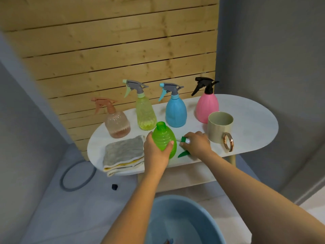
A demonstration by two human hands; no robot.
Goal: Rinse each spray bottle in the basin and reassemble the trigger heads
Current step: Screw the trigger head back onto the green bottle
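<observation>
A green ribbed spray bottle [162, 138] stands headless on the white table [249, 124], its neck open at the top. My left hand [155, 149] is wrapped around its lower body. Just to its right my right hand [197, 143] is closed over the green trigger head [183, 146], which lies on the table with its trigger poking out below my fingers. Behind them stand capped bottles in a row: peach [117, 123], yellow-green [145, 111], blue [175, 110] and pink [207, 105]. The blue basin [158, 213] sits on the floor below my arms.
A folded grey and white cloth [123, 155] lies at the table's front left. A beige mug [220, 127] with a copper handle stands at the right. A wooden slat wall backs the table. A grey ring [77, 176] and a small black piece [114, 186] lie on the floor.
</observation>
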